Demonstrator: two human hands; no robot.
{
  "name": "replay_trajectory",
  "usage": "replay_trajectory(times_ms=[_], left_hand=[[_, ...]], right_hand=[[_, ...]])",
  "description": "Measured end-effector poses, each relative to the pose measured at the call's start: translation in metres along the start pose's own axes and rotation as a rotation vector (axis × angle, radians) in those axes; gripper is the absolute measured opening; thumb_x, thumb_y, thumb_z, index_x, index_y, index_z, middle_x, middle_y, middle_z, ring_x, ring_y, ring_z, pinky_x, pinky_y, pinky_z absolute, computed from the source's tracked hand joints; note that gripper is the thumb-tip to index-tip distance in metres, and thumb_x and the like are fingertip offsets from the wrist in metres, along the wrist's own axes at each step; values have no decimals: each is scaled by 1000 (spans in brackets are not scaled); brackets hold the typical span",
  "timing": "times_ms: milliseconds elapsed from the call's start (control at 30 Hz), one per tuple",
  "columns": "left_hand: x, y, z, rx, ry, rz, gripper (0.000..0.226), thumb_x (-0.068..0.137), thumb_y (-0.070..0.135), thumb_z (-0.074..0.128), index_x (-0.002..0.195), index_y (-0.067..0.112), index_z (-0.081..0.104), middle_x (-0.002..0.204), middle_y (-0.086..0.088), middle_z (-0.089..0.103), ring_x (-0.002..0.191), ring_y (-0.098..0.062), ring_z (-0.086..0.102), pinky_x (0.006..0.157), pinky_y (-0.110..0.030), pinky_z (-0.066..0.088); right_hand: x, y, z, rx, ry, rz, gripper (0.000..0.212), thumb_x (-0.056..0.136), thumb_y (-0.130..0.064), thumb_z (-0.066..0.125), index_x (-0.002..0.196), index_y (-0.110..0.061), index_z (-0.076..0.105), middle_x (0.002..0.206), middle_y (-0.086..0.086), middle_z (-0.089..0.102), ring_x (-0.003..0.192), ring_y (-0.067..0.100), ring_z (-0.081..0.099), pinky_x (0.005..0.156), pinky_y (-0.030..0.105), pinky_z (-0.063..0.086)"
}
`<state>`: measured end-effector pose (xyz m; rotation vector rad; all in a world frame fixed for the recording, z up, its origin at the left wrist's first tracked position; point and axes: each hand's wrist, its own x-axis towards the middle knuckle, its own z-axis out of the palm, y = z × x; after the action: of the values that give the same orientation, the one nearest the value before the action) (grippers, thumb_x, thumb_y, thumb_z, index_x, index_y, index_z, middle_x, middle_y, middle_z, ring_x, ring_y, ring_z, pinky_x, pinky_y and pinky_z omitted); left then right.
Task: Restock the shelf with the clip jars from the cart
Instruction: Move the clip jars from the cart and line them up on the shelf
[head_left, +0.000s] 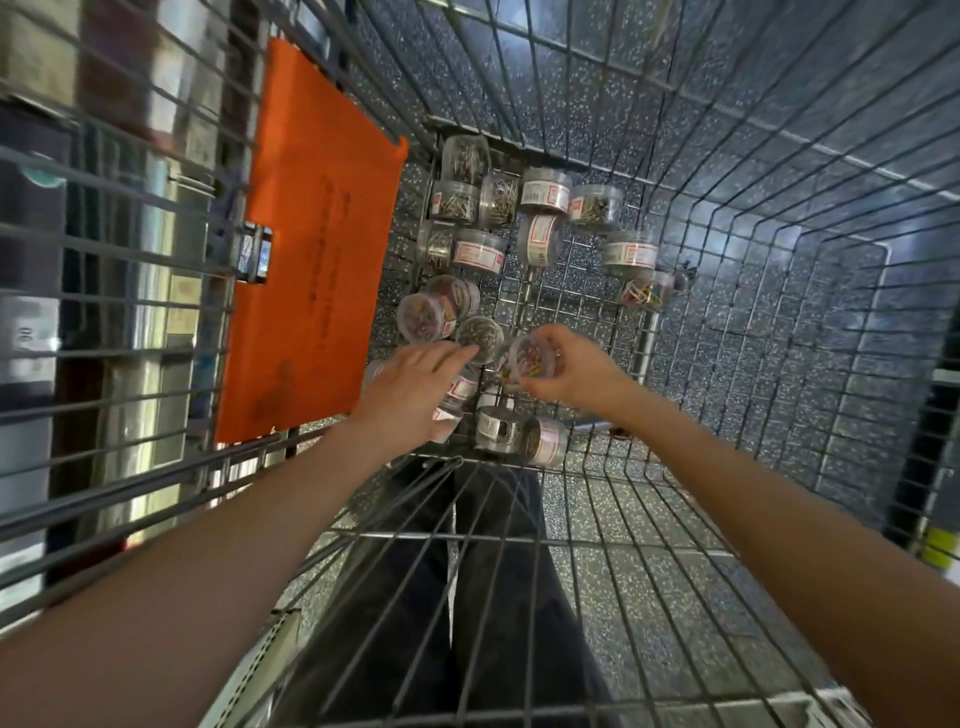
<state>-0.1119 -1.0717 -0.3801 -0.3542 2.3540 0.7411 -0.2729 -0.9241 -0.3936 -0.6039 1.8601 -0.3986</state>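
- Both bare arms reached down into the wire cart (727, 218), whose mesh floor carried a scatter of small clear clip jars.
- The right hand (574, 371) was curled round a jar of coloured clips (535, 356), fingers and thumb clamped on its sides, the jar lifted just above the mesh near the cart's near edge.
- The left hand (415, 387) had its fingers stretched out and apart, gripping nothing; its fingertips (465, 353) touched or nearly touched a jar of metal clips (480, 338), and I could not tell which.
- Under the left palm and just beside it lay more labelled jars (543, 441), tipped on their sides against the near edge.
- A further cluster of jars (543, 192) lay along the cart's far edge, most on their sides, white-and-red labels showing.
- One jar of coloured clips (647, 291) lay apart toward the right side of the floor.
- Two jars with coloured contents (428, 314) sat near the left edge, beside the metal-clip jar.
- An orange flap (311, 234) hung against the cart's left wall.
- Blurred shelving (78, 208) showed beyond the left wall.
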Motion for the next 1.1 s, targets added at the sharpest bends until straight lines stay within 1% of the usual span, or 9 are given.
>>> replay_trajectory(times_ms=[67,133,233,367,500,633,767,933,1100], left_hand=[[4,8,-3,-24,16,17,92,83,29,69,151,19,8,155,-2,18,143,-20,15,116,-35,9],[7,15,-4,-62,30,15,96,82,32,69,151,16,4,156,-5,16,144,-21,14,115,-33,5],[7,19,-5,-143,61,-27,102,79,35,72,150,11,3,156,-10,16,143,-24,17,115,-35,10],[7,15,-6,-222,92,-52,100,77,39,73,149,10,11,154,-11,23,141,-25,23,114,-37,20],[6,10,-11,-273,125,-91,92,77,46,71,146,12,20,148,-6,35,132,-22,39,101,-37,37],[5,5,-9,-347,131,-102,73,74,40,76,129,13,36,126,-2,54,107,-18,56,85,-30,46],[3,-2,-7,-367,133,-147,74,69,27,82,125,14,36,111,0,57,95,-15,56,82,-36,51],[-1,-7,-11,-370,132,-179,82,71,18,79,138,13,31,131,-7,45,117,-20,44,99,-30,40],[0,-7,-9,-394,70,-288,76,72,27,78,134,13,37,134,-6,40,124,-21,37,108,-38,34]], right_hand=[[-3,-10,-3,-8,-14,-13,60,75,-26,74,128,-16,46,115,-4,42,100,13,53,88,26,50],[-4,-21,-4,-23,-37,-43,58,76,-27,73,127,-16,48,116,-3,45,102,15,54,85,22,49],[-5,-34,-4,17,-69,-71,57,77,-28,72,127,-16,48,116,0,53,99,16,59,83,28,54],[-5,-47,-1,152,-119,-68,75,77,-26,74,139,-19,32,110,-8,57,83,5,62,68,17,55],[-6,-53,1,198,-120,-67,76,75,-30,76,137,-23,32,113,-7,57,87,8,64,81,32,56],[-6,-53,5,180,-172,-90,73,77,-33,73,139,-23,34,122,-3,58,96,13,64,87,38,54],[2,-51,0,55,-172,-99,56,87,-37,61,136,-18,43,134,-1,52,107,12,55,95,28,45],[19,-37,-2,-91,-114,-88,47,89,-26,61,133,-17,45,134,0,49,115,14,49,101,31,41],[41,-27,10,-192,-49,-108,62,82,-13,68,137,-15,40,136,8,44,123,21,46,105,31,36]])
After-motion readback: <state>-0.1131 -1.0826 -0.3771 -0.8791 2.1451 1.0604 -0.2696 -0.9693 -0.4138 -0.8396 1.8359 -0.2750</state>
